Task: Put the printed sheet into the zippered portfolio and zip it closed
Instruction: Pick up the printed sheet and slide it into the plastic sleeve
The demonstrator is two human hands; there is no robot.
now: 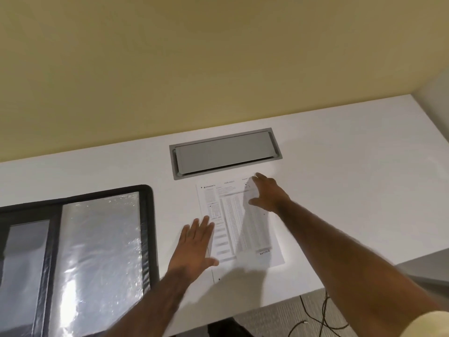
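I see the printed sheet (pixel 239 221) lying flat on the white surface (pixel 340 190), roughly in the middle, its far edge just near of a grey recessed cable hatch (pixel 226 153) whose lid is down. My left hand (pixel 194 246) lies flat with fingers spread across the sheet's near left edge, its grip wide and holding nothing. My right hand (pixel 268 193) reaches over the sheet's far right corner, fingers extended and splayed, grip likewise wide; the fingertips are at the paper's edge, but I cannot tell whether they press on it or hover just above. The zippered portfolio (pixel 73 259) sits at the left, well apart from the sheet, lying opened out on the surface with its dark zip border running around the far and right sides. Inside it I can see clear plastic sleeves (pixel 102 251) catching glare; I cannot tell what, if anything, is in them. A second, darker panel lies further left within the portfolio. Below the near edge of the surface, thin black cables (pixel 318 317) trail over a grey floor.
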